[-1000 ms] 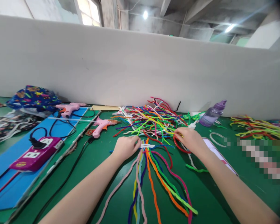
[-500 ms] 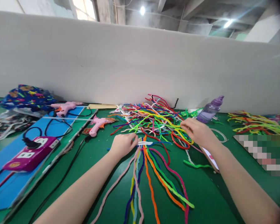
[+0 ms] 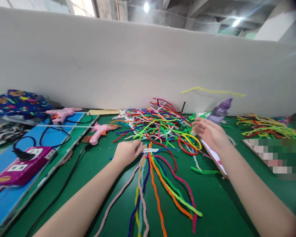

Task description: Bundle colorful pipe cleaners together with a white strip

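My left hand (image 3: 128, 152) is closed, its thumb and finger pinching at the left end of a short white strip (image 3: 150, 150). This strip lies across the top of a fan of coloured pipe cleaners (image 3: 158, 200), whose long ends spread toward me. A blue pipe cleaner (image 3: 162, 150) also runs crosswise there, partly behind the left hand. My right hand (image 3: 209, 131) is raised with fingers apart, holding nothing, just right of a tangled pile of pipe cleaners (image 3: 160, 121). Above it, a single yellow pipe cleaner (image 3: 212, 90) hangs in mid-air before the white partition.
Two pink glue guns (image 3: 100, 132) (image 3: 61, 115) lie at left, beside a purple power strip (image 3: 24, 166) on a blue board (image 3: 5, 204). A purple bottle (image 3: 219, 112) and a phone (image 3: 214, 158) are near the right hand. More pipe cleaners (image 3: 266, 126) lie far right.
The right fingers have opened and let go of the yellow pipe cleaner, which has flown up off the pile into the air. My left hand keeps its pinch. The view has shifted slightly.
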A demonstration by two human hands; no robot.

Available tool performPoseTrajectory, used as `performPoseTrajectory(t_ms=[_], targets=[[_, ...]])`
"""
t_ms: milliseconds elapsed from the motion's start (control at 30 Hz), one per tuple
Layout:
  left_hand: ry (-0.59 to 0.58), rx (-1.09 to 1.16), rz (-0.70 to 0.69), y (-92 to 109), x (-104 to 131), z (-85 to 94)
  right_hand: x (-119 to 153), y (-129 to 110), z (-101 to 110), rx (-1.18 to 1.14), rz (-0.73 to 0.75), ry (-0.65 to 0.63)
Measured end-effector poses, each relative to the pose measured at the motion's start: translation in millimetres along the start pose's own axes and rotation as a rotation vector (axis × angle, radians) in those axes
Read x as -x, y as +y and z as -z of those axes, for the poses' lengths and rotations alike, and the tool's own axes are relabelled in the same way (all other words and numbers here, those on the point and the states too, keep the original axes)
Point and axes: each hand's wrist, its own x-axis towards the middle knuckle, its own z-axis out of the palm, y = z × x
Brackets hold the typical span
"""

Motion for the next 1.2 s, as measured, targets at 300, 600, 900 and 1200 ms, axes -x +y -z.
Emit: performPoseTrajectory(t_ms=[300,600,900,1200], targets=[[0.002,-0.016,-0.016,-1,1,0.3,37,14,-51,0.583,-0.070,-0.337],[-0.005,-0.017,-0.028,-2,0,-0.2,-4,-41,27,1.355,0.306,0.277],[-0.004,-0.004,-0.021,-1,0,0.0,43,-41,-53,1.037,-0.078,-0.734],[-0.013,-0.004,-0.025,2,4,6.0,59,5,-95,1.269,0.073,-0.981]])
